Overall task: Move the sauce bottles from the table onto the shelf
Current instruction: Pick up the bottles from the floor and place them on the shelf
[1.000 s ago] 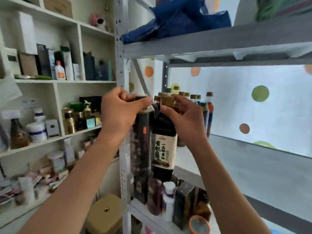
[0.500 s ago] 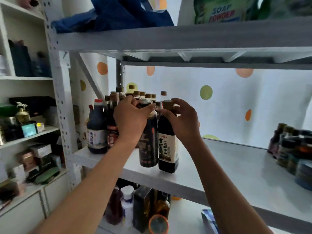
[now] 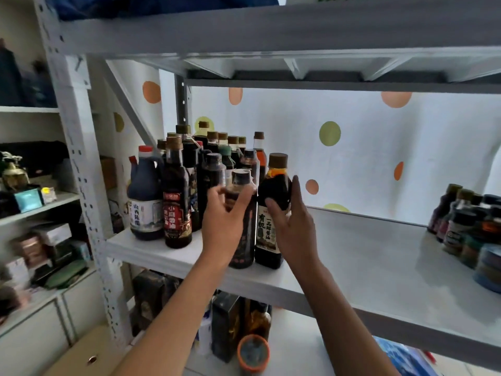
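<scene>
Standing on shelf (image 3: 352, 267): 2 btls | R btl (image 3: 272, 210) lbl "有机" | both hands released

Two forearms in view, both bare from lower frame edge to wrist: no sleeve, cuff or glove on either. Left hand (image 3: 226, 221): bare, no ring or band showing on wrist or visible fingers. Right hand (image 3: 294, 226): bare, likewise unadorned; back of hand and wrist uncovered. No watch, bracelet or marking on either arm. Upper arms and clothing lie outside frame.
</scene>
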